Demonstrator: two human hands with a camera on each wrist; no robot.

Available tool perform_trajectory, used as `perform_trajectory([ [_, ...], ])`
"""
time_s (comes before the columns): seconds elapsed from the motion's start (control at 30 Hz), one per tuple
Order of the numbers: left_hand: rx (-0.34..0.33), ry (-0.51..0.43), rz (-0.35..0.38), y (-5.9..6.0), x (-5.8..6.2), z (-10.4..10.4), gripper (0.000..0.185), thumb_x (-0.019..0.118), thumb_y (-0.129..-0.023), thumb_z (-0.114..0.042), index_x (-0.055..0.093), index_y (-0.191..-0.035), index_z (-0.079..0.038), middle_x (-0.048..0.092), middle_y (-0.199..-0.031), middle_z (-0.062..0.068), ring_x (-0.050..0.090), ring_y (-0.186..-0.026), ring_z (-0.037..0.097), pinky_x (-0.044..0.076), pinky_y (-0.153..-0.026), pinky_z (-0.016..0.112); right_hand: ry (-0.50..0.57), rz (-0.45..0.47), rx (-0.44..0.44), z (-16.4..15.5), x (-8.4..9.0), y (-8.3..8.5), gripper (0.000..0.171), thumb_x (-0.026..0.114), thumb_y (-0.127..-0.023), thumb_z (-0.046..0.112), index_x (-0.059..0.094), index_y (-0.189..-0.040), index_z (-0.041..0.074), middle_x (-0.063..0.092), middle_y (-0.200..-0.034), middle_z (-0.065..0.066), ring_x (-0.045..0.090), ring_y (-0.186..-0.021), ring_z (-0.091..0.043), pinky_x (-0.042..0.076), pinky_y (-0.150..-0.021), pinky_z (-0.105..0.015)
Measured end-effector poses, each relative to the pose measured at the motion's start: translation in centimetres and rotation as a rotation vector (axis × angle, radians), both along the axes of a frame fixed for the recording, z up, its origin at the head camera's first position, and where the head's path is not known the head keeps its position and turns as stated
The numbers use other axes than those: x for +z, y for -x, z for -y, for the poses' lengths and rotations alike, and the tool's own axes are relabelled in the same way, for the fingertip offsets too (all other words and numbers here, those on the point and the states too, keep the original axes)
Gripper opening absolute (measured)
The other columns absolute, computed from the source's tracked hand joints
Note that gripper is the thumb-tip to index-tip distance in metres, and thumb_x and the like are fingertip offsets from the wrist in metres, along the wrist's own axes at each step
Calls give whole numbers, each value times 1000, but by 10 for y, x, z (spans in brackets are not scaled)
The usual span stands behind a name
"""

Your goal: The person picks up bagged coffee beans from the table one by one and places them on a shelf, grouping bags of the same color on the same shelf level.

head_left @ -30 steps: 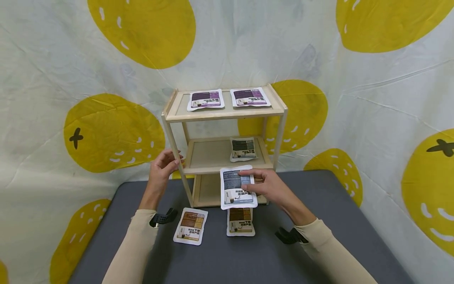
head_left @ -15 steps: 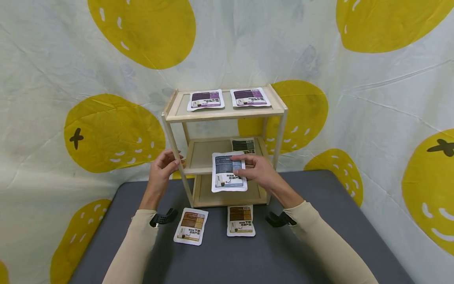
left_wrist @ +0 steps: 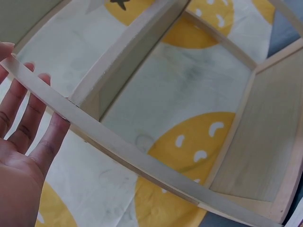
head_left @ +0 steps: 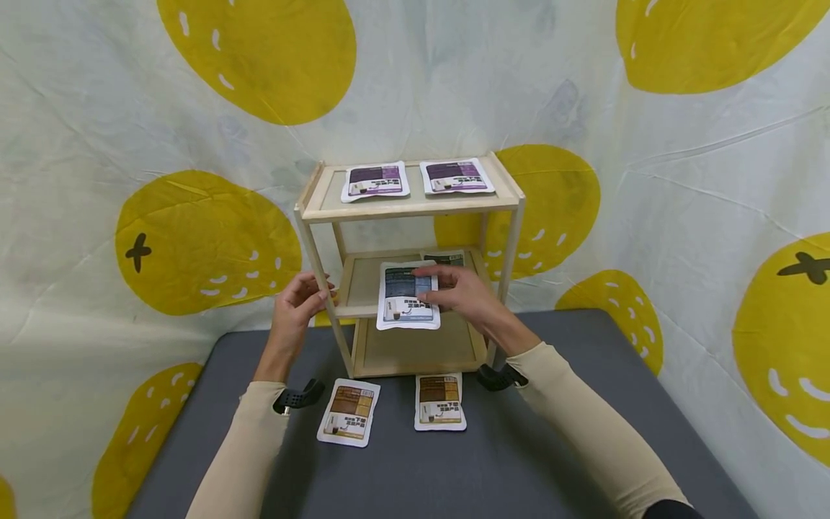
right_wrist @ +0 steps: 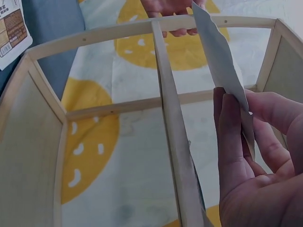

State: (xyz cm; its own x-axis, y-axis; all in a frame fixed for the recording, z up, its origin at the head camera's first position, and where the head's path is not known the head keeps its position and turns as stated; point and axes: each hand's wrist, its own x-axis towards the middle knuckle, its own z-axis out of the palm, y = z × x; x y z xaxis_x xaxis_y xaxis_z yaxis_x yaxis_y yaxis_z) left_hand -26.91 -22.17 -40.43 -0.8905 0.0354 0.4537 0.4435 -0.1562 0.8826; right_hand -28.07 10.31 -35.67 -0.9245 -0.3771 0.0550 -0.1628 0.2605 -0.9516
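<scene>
Right hand: your right hand (head_left: 468,297) pinches the blue-grey packet (head_left: 407,297) by its right edge, thumb on top and fingers beneath; the right wrist view shows the grip edge-on.
Packet position: it hangs just above the front lip of the rack's middle shelf (head_left: 363,285), over the shelf's right half.
What changed: a second ago you held the packet low, in front of the bottom shelf and above the desk; half a second ago it was level with the middle shelf's front rail; now it has come up and inward, partly covering the dark packet (head_left: 446,258) already lying at the shelf's back right.
Meaning: by my judgement the packet is on its way onto the middle shelf, not yet set down.
Left hand: your left hand (head_left: 297,308) has kept its place, fingers loosely round the wooden rack's (head_left: 415,209) front left post, steadying it.
Elsewhere: two purple packets (head_left: 376,180) lie on the top shelf; two brown packets (head_left: 349,412) rest on the grey desk (head_left: 558,461) near the rack's front edge.
</scene>
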Motion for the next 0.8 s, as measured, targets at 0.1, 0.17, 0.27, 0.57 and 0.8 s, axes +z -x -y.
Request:
perform_trajectory([
  [0.1,-1,3,-4,0,0,0,38,64,-98,-2,50,-129,16,68,-107,14,70,-97,31,60,-84,33,-18,-8,7,3,3,5,42,78,-91,24,68,-132,23,67,-114,-11,63,-86,-22,58,-75,-35],
  [0.17,-3,9,-9,0,-1,1,37,64,-98,-3,51,-128,15,66,-109,20,70,-97,30,60,-84,33,-21,-8,15,6,6,9,43,77,-92,23,67,-134,22,67,-114,-12,64,-85,-21,58,-74,-35],
  [0.27,-9,16,-16,0,-1,2,33,64,-99,-3,55,-127,11,64,-111,24,70,-98,30,60,-84,33,-8,-3,34,9,8,17,45,76,-93,20,65,-136,19,67,-117,-13,67,-87,-21,60,-76,-36],
  [0.57,9,15,-14,1,-2,1,34,65,-98,-3,54,-127,12,62,-111,29,69,-98,32,60,-84,36,-28,23,63,17,13,39,52,75,-92,10,61,-141,17,63,-126,-16,68,-106,-27,59,-87,-37],
  [0.8,11,12,5,1,-1,1,31,64,-98,-2,56,-127,8,68,-107,8,70,-99,28,59,-83,32,21,99,59,24,17,51,54,74,-90,1,60,-141,13,64,-127,-18,70,-105,-29,60,-86,-37],
])
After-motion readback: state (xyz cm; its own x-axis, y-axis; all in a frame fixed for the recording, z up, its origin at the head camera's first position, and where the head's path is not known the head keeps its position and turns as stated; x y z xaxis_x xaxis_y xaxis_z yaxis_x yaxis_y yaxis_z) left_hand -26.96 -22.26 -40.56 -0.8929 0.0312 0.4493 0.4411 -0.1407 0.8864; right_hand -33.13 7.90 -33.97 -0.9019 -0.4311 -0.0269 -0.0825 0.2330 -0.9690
